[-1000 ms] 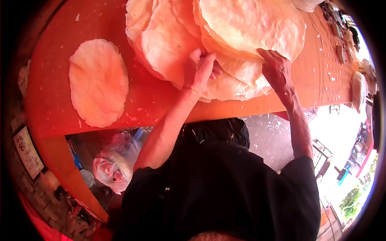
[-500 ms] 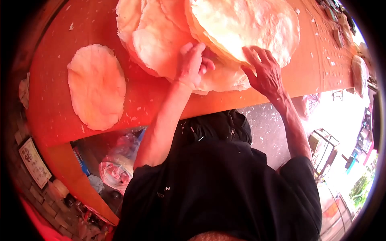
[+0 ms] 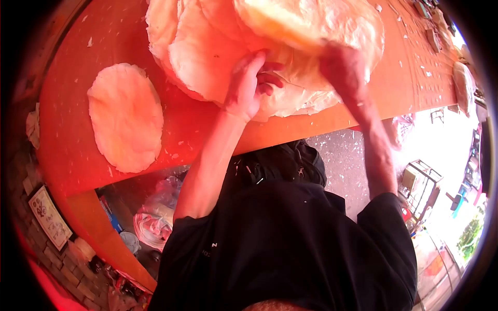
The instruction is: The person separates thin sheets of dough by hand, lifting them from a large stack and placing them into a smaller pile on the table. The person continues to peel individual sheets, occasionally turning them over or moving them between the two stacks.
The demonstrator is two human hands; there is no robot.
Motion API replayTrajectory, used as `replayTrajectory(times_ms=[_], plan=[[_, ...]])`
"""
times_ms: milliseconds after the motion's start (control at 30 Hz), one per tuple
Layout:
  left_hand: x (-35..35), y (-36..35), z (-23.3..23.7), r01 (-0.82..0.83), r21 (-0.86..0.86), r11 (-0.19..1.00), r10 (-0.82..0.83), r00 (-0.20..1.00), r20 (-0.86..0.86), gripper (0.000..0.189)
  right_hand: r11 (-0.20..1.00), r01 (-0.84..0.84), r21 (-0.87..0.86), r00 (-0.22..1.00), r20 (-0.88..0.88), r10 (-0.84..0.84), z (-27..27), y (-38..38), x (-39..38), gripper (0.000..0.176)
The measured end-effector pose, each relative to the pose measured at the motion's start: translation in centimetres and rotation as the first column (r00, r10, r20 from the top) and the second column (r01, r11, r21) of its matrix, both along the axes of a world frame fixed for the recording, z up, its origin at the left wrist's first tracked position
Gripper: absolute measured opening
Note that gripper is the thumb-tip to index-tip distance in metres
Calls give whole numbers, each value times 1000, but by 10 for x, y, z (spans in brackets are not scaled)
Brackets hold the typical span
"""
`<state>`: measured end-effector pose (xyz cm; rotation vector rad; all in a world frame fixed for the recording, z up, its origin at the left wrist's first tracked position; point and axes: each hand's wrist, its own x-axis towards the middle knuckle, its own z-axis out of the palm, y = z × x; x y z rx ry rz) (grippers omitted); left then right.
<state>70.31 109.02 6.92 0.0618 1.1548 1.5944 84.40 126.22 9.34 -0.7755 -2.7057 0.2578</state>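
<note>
Large, thin, pale flatbreads lie overlapped in a stack (image 3: 207,62) at the table's near edge. My right hand (image 3: 342,67), smeared by motion, is closed at the near rim of the top flatbread (image 3: 332,26), and that rim is raised off the layers below. Its fingertips are hidden from view. My left hand (image 3: 251,85) is over the front of the stack, fingers apart and loosely bent, with nothing seen in them. A smaller oval flatbread (image 3: 126,118) lies by itself on the table to the left.
Pale crumbs dot the orange table (image 3: 181,124). Plastic bags (image 3: 155,220) sit beneath it at left, and a black bag (image 3: 280,163) is under the edge before me. A wire-frame stand (image 3: 421,184) stands on the right. A framed sheet (image 3: 49,217) is at far left.
My right hand has moved up and closed at the top flatbread's near rim, which has lifted and folded away. More of the layer underneath shows. My left hand has stayed nearly in place.
</note>
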Motion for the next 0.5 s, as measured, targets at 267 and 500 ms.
replayTrajectory(times_ms=[267, 500], plan=[[15, -12, -4, -57, -138, 989, 45, 995, -84, 30, 993, -37, 113, 997, 77, 28, 37, -15, -5, 28], [12, -2, -9, -29, 33, 999, 24, 989, 149, 19, 984, -172, -40, 981, -100, 167, -9, -52, 10, 26]])
